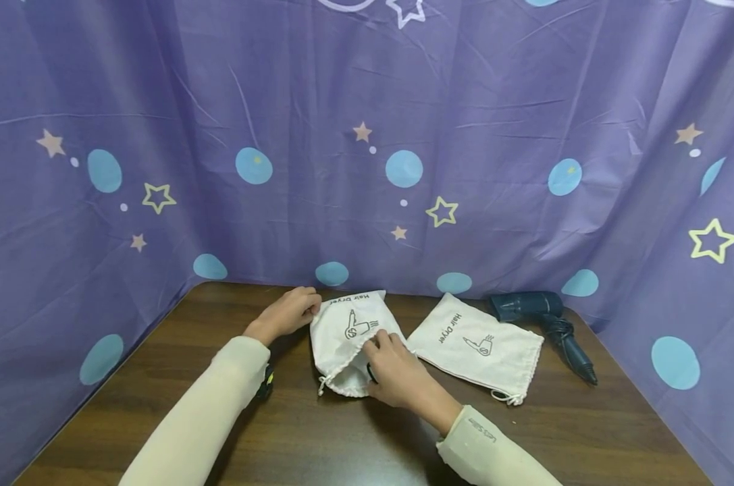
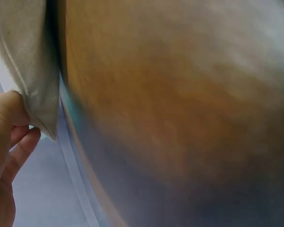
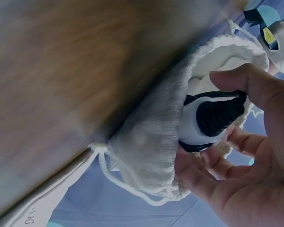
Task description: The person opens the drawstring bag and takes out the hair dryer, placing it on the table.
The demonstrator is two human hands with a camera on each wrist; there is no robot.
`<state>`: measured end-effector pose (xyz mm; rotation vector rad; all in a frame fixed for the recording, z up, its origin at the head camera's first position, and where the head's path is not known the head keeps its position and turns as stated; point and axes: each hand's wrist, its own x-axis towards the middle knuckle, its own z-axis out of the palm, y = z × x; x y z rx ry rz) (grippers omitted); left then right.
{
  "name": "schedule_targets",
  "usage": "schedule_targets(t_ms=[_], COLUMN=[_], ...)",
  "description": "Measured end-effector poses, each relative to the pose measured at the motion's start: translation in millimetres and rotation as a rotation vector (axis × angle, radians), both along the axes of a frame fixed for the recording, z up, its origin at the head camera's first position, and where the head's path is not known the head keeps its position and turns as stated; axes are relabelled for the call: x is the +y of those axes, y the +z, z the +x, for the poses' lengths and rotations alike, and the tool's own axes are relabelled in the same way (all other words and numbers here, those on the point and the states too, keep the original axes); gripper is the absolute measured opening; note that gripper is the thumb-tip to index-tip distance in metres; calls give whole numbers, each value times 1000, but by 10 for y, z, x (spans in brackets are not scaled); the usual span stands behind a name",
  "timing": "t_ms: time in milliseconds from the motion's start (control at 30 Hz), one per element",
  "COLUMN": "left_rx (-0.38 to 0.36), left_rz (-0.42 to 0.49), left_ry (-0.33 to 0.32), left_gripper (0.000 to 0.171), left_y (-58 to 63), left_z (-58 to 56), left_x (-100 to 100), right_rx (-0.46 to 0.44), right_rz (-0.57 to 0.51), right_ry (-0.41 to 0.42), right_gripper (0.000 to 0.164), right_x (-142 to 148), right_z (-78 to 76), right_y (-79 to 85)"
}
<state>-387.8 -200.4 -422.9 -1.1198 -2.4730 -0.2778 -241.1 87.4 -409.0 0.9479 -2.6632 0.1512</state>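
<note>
A white drawstring bag (image 1: 336, 347) printed "Hair Dryer" lies with its mouth toward me. My left hand (image 1: 289, 312) is at the bag's far left side; in the left wrist view its thumb and fingers pinch a corner of the cloth (image 2: 31, 61). At the gathered mouth is my right hand (image 1: 398, 371). The right wrist view shows its thumb and fingers curled around the handle end of a white hair dryer (image 3: 190, 124) with a black ribbed cord sleeve (image 3: 217, 116). The dryer's remaining part is hidden inside the bag.
To the right a second white "Hair Dryer" bag (image 1: 464, 351) lies flat, its drawstring toward me. Beyond it, a dark blue hair dryer (image 1: 527, 306) rests with its cord bundled about the handle. A purple patterned curtain (image 1: 342, 135) surrounds the brown wooden table (image 1: 318, 445).
</note>
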Motion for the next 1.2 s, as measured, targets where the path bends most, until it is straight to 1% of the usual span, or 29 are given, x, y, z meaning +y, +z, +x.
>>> schedule_targets(t_ms=[167, 333, 467, 600, 767, 933, 1067, 1200], left_rx=[18, 43, 38, 14, -18, -55, -77, -97], left_rz=[13, 6, 14, 19, 19, 38, 52, 50], left_ry=[-26, -67, -79, -64, -41, -11, 6, 10], left_gripper=[29, 31, 33, 34, 33, 34, 35, 36], left_y=[-8, -13, -1, 25, 53, 73, 66, 45], left_z=[24, 58, 73, 81, 97, 115, 122, 120], left_x=[-38, -65, -112, -175, -247, -313, -372, -425], right_rx=[26, 14, 50, 77, 81, 91, 97, 81], right_rz=[9, 9, -21, -51, -66, -65, -58, -62], right_ry=[38, 64, 93, 113, 141, 164, 190, 205], right_gripper=[53, 49, 46, 42, 37, 40, 38, 38], right_x=[86, 128, 156, 190, 235, 291, 325, 365], right_z=[-24, -14, -22, -32, -44, -47, -38, -14], right_y=[-25, -19, -16, -17, -22, -25, -32, -26])
